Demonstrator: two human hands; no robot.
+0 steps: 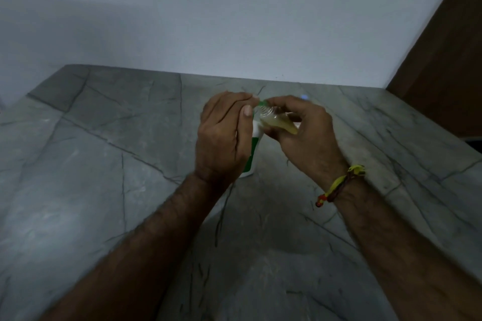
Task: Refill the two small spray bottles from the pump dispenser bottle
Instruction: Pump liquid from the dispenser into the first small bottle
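My right hand [307, 133] grips a small clear spray bottle [279, 122] tilted on its side, with yellowish liquid inside and its threaded neck pointing left. My left hand [221, 135] pinches a green part [261, 104] at the bottle's neck between thumb and fingers; whether it is a cap or a pump nozzle I cannot tell. Behind and under my left hand stands a white and green bottle [254, 148] on the grey marble table [104, 164], mostly hidden. A second small spray bottle is not in sight.
A small blue spot [303, 97] shows just above my right fingers. A pale wall [234, 21] runs along the table's far edge. A brown wooden panel [443, 73] stands at the right. A yellow thread band [344, 182] circles my right wrist.
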